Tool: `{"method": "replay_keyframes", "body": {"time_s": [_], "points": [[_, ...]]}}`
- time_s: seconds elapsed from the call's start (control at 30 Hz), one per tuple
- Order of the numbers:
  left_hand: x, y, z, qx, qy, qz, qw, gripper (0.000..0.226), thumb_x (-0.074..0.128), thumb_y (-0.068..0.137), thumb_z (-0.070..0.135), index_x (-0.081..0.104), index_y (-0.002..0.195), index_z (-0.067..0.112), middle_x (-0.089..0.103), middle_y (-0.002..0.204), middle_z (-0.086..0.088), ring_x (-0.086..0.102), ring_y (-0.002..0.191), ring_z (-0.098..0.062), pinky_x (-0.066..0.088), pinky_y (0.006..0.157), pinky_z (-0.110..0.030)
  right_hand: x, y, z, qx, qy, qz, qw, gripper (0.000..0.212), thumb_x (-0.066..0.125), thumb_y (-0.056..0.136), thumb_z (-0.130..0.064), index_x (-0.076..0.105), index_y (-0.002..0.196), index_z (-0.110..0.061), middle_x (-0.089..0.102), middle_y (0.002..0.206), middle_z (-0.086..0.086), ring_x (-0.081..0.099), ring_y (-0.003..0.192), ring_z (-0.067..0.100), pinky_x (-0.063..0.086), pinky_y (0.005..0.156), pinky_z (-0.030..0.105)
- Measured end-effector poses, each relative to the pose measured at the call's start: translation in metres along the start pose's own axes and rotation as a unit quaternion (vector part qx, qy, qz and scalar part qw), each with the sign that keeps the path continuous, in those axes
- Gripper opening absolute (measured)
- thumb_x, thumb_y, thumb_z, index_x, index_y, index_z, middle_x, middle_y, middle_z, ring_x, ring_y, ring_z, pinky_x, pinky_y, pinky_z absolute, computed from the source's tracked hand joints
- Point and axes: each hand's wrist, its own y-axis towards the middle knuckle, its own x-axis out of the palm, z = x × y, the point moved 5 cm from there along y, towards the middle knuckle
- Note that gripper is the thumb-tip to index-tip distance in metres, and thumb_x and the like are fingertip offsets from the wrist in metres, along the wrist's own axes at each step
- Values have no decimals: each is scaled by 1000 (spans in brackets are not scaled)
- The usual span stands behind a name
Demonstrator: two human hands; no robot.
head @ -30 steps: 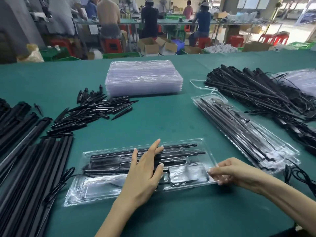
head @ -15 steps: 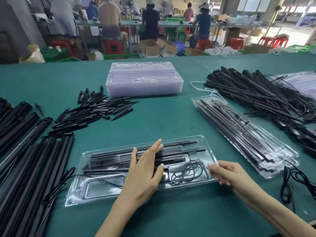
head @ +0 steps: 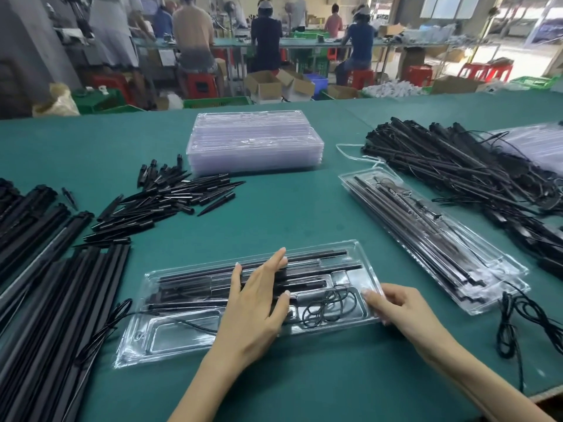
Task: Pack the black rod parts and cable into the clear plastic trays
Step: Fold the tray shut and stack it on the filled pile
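A clear plastic tray (head: 170, 339) lies open in front of me on the green table. Black rods (head: 316, 257) fill its upper slots and a coiled black cable (head: 327, 306) sits in its lower right pocket. My left hand (head: 256, 303) lies flat on the rods in the tray's middle, fingers spread. My right hand (head: 396, 306) pinches the tray's right edge. A cable end (head: 100, 333) trails out over the tray's left side.
Several packed trays (head: 432, 242) are stacked at the right. A pile of empty trays (head: 253, 141) stands at the back. Short black spikes (head: 164, 202) lie left of centre, long rods (head: 45, 300) at far left, a tangle of rods and cables (head: 475, 175) at far right. A loose cable (head: 515, 318) lies near the right edge.
The clear flap over the cable pocket has gone, leaving the coiled cable exposed. My right hand has shifted slightly left onto the tray's edge. My left hand stays on the rods.
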Motion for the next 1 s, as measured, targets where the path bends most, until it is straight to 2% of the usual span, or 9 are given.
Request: {"method": "replay_keyframes", "body": {"time_s": [0.1,0.23,0.33,0.43,0.67,0.77,0.83,0.93,1.0], "points": [[0,0,-2,-6,-8,-5,1000,60,29,92,39,4,146,47,33,143,32,18,131,20,-13,118,-32,0,2,1,20,-2,-37,999,36,60,92,-26,57,61,-8,54,58,-2,46,56,10,36,56,18],[0,0,-2,-3,-3,-5,1000,59,30,93,41,3,145,49,31,143,33,17,132,21,-13,118,-32,0,6,5,82,77,-88,990,25,62,90,-14,64,85,10,64,76,9,54,71,16,42,72,23],[0,-1,-3,-6,-5,-8,1000,59,30,93,41,3,145,48,31,143,33,17,132,21,-13,118,-32,0,11,2,155,145,-96,973,11,64,84,-1,69,79,8,67,69,12,59,58,13,49,59,17],[0,0,-3,-5,-6,-10,1000,59,28,94,41,1,145,49,30,142,35,16,132,22,-14,118,-31,-1,15,-1,174,98,-88,976,10,66,83,-1,66,77,7,62,63,12,51,54,13,43,55,18],[1,1,-5,-15,-29,-29,999,56,24,94,42,1,144,51,34,141,32,19,131,22,-14,117,-28,5,17,0,112,94,-46,988,22,63,85,2,56,64,0,41,61,12,33,58,17,24,54,28],[-6,6,-12,-50,-137,-1,989,51,29,95,34,11,136,58,42,133,34,28,125,21,9,115,-23,3,19,6,116,98,-43,987,20,65,84,-1,60,65,-3,43,61,9,35,59,16,27,54,24],[-16,11,-25,-87,-205,35,974,60,35,97,12,21,134,58,47,135,25,35,130,8,26,103,-16,0,19,5,133,86,-69,985,14,69,82,-12,65,71,-4,47,64,6,38,61,14,31,54,20],[-23,12,-37,-96,-53,-17,994,63,36,98,4,29,140,51,33,151,18,16,143,1,16,113,-18,-5,19,2,120,-34,-109,986,31,70,80,-35,67,67,-7,56,62,2,44,58,10,34,57,19],[-21,7,-48,-98,129,-64,985,46,32,104,30,23,143,52,13,155,25,-1,146,0,-4,117,-42,-9,21,-3,90,-160,-103,978,39,66,84,-42,65,64,-8,59,56,-1,53,52,11,39,58,25]]}}
